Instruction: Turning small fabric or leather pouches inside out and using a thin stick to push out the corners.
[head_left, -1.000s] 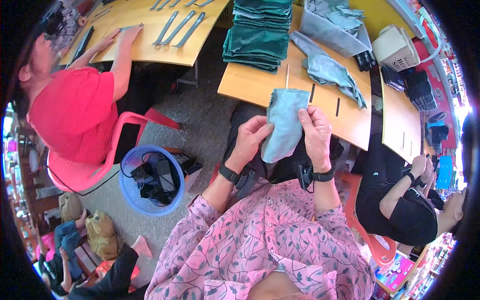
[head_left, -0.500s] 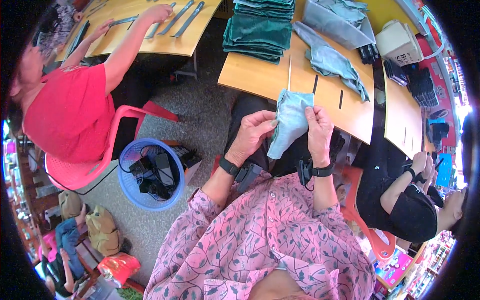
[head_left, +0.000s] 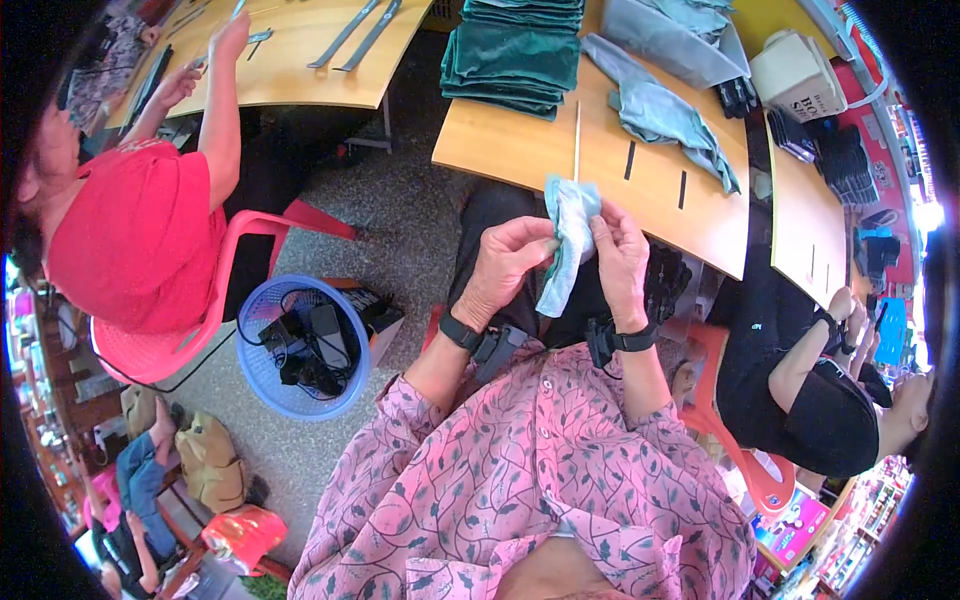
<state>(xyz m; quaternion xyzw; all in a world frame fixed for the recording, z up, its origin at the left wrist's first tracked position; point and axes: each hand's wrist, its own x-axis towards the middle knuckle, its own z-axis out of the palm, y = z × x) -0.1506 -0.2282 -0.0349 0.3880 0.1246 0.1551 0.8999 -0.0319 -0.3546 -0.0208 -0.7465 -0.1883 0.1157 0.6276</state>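
So, biggest thing first: the tabletop (head_left: 480,150) is seen just beyond the fingers, with its near edge running past the fingertips. A dark green fabric stack (head_left: 510,70) is piled on it, ahead and to the left of the fingers, and a loose pale-green cloth (head_left: 655,110) is laid ahead and to the right, crumpled.

The pale blue-green fabric piece (head_left: 573,235) is held up right between the two hands, touching both. Its long axis is pointed roughly away from the body, one end past the fingertips toward the tabletop, the other hung down on the body side. Its left edge is pinched by the left hand (head_left: 503,265), its right edge by the right hand (head_left: 622,265), so neither is really nearer.

Beyond its far end a thin pale strip (head_left: 577,140) is seen; whether that's a stick or a slot can't be told, and its near end is lost at the fabric. The right fingertips are mostly hidden behind the fabric, and its underside can't be seen at all.
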